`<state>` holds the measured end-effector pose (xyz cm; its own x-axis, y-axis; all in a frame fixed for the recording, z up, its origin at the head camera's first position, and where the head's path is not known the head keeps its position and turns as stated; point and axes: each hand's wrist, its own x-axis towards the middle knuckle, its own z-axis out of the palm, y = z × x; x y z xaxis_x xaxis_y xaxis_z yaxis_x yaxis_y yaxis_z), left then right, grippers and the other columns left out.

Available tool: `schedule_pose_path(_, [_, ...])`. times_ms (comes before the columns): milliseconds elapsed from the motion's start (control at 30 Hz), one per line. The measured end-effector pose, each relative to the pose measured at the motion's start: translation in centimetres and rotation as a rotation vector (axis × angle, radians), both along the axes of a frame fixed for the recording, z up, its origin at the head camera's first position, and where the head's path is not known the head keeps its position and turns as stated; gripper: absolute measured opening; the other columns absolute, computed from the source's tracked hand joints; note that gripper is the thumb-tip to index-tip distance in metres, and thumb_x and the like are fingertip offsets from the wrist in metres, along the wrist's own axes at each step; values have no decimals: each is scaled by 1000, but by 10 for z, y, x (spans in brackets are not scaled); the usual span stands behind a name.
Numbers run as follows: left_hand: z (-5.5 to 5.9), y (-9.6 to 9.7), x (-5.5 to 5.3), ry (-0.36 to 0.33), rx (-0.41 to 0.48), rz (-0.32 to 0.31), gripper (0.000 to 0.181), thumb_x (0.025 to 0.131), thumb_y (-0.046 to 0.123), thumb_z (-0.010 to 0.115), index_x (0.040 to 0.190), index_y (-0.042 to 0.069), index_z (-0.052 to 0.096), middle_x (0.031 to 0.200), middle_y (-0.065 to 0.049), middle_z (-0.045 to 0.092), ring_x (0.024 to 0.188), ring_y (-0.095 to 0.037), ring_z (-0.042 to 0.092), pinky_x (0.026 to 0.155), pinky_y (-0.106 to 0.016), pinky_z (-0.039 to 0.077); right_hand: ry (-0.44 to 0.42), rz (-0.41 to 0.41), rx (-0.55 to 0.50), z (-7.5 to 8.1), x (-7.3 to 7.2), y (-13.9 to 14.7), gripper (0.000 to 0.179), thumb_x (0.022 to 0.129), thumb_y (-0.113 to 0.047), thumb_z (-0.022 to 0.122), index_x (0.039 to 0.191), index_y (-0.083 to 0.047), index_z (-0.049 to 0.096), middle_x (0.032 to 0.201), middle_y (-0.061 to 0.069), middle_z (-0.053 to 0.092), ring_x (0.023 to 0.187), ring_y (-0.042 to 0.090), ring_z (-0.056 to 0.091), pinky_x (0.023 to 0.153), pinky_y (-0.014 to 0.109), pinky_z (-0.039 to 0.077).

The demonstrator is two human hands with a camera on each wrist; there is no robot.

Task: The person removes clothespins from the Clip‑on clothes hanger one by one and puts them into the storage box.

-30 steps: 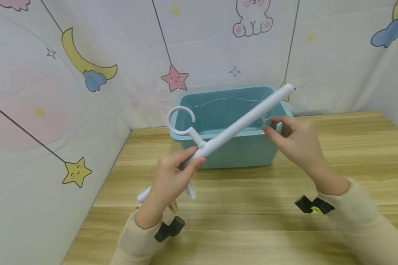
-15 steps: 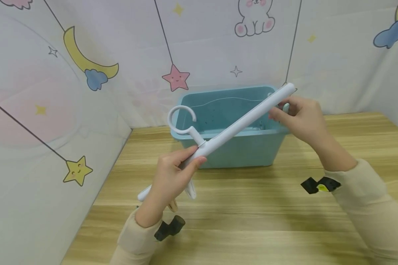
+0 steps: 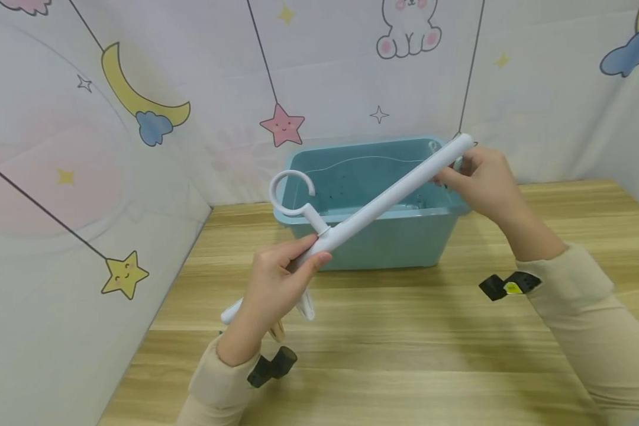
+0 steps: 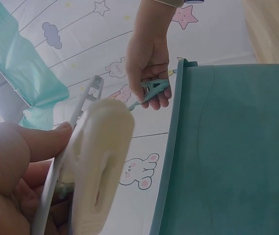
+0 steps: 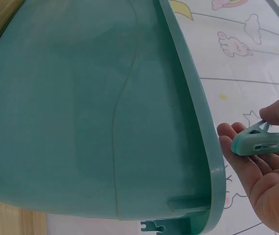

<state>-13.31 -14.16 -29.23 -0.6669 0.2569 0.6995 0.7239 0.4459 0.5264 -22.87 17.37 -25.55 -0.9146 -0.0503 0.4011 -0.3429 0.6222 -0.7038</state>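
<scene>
My left hand (image 3: 271,290) grips a white clothes hanger (image 3: 399,191) near its round hook, thumb on top. The bar slants up to the right in front of the basin. Below the left hand hang a white clip (image 3: 306,306) and a beige clip (image 3: 278,331); the beige one looms large in the left wrist view. My right hand (image 3: 484,183) is near the bar's far end, in the head view partly behind it. Between thumb and fingers it pinches a light green clothes peg (image 5: 264,143). In the right wrist view this peg is apart from the hanger.
A teal plastic basin (image 3: 383,245) stands on the wood-grain table (image 3: 383,355), behind the hanger; a thin pale line crosses its inner wall. Small clear things lie inside, too small to tell. A patterned cloth wall (image 3: 330,77) closes off the back.
My right hand has moved up and a little right with the green peg, from the basin's front rim to beside the bar's far end. The left hand and hanger stay nearly still.
</scene>
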Motion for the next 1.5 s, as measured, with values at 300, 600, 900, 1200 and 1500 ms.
schedule_pose_path(300, [-1, 0, -1, -12, -7, 1, 28, 78, 0, 77, 104, -8, 71, 74, -11, 69, 57, -10, 55, 49, -21, 47, -27, 59, 26, -6, -6, -3, 25, 92, -25, 65, 90, -1, 72, 61, -4, 62, 46, 11, 33, 42, 27, 27])
schedule_pose_path(600, [-1, 0, 0, -32, -2, 6, 27, 79, 0, 77, 104, -7, 71, 74, -10, 69, 58, -10, 54, 49, -23, 47, -53, 124, 67, -10, -7, -7, 24, 93, -26, 65, 94, -4, 73, 70, 1, 66, 48, 13, 36, 43, 28, 29])
schedule_pose_path(900, [-2, 0, 0, -37, -7, 13, 28, 79, 0, 77, 104, -8, 71, 75, -11, 70, 58, -10, 55, 49, -23, 47, -46, 165, 101, -12, -11, -7, 20, 93, -22, 63, 89, -8, 76, 81, 5, 70, 45, 10, 31, 42, 26, 26])
schedule_pose_path(1200, [-1, 1, 0, -36, -18, 22, 28, 79, 1, 77, 104, -8, 71, 76, -11, 70, 58, -11, 56, 50, -23, 48, -57, 203, 108, -13, -12, -6, 20, 93, -21, 63, 90, -6, 75, 86, 8, 72, 49, 9, 31, 45, 26, 27])
schedule_pose_path(1500, [-1, 2, 0, -61, -25, 28, 28, 80, 3, 77, 105, -8, 71, 77, -11, 70, 58, -11, 56, 51, -23, 49, -84, 241, 83, -15, -12, -7, 18, 92, -13, 62, 98, 1, 71, 82, 10, 73, 60, 6, 54, 53, 23, 40])
